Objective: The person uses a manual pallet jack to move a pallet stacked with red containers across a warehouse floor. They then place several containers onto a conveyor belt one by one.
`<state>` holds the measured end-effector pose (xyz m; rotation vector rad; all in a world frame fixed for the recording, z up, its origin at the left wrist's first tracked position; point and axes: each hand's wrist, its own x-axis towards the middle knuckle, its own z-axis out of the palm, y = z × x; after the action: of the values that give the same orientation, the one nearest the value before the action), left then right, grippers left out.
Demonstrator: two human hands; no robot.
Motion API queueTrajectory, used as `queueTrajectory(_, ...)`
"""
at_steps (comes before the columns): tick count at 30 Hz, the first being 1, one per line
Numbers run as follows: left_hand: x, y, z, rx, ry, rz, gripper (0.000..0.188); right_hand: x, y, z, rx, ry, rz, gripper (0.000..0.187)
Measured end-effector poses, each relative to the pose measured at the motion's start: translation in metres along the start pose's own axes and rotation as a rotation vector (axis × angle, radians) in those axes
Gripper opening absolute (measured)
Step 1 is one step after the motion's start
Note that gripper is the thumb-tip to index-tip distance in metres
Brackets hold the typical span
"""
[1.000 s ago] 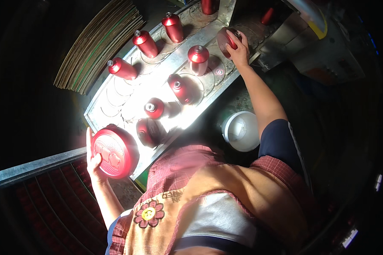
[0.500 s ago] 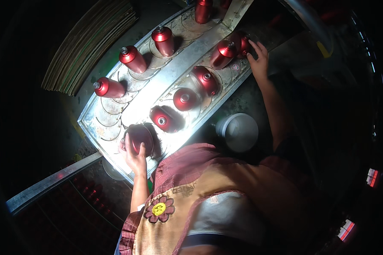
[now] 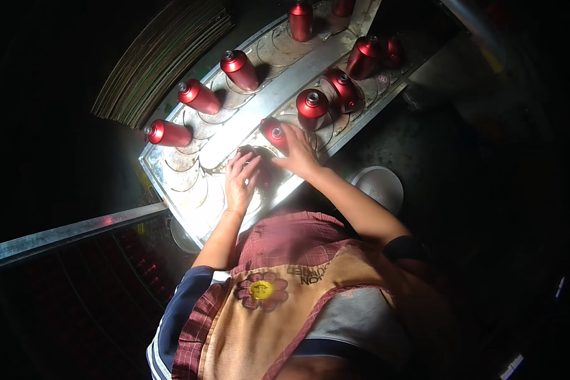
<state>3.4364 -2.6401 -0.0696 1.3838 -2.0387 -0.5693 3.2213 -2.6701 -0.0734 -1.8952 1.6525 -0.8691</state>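
Red metallic bottles with narrow necks stand or lean in two rows on a long, worn metal table [image 3: 193, 188]. My left hand [image 3: 239, 180] curls its fingers round a shadowed dark red bottle [image 3: 265, 175] in the near row, which it partly hides. Just to the right, my right hand [image 3: 299, 152] grips another red bottle [image 3: 273, 132], its fingers on the bottle's right side. Beyond that hand, a red bottle [image 3: 312, 109] stands upright. Behind it are a tilted bottle [image 3: 343, 90] and another upright one [image 3: 363, 58].
A flat metal bar [image 3: 259, 104] divides the two rows. Across it are several bottles, one of them [image 3: 171, 133] leaning at the left end. Curved sheets [image 3: 161, 60] are stacked beyond the table. A white bucket [image 3: 379, 187] stands below its near edge. A metal rail [image 3: 76, 234] runs off left.
My right hand has come from the table's far right end to a bottle beside my left hand. My left hand and its bottle have shifted rightward along the row. The view has shifted too.
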Motion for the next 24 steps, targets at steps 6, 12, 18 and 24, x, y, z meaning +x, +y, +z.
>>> queueTrajectory(6,0.038,0.004,-0.005,-0.365,0.029,-0.137,0.032,0.027,0.017,0.012,0.089,0.163,0.023,0.083)
queueTrajectory(12,0.088,0.014,0.024,-0.316,-0.115,-0.136,0.026,0.043,0.048,-0.01,0.031,0.217,0.258,0.082)
queueTrajectory(18,0.116,0.014,0.022,-0.283,-0.072,0.058,0.037,0.023,0.017,-0.06,0.093,0.371,0.266,0.074)
queueTrajectory(24,0.143,0.109,0.048,-0.888,-0.162,0.149,0.02,-0.174,-0.027,-0.214,0.198,0.71,0.436,0.055)
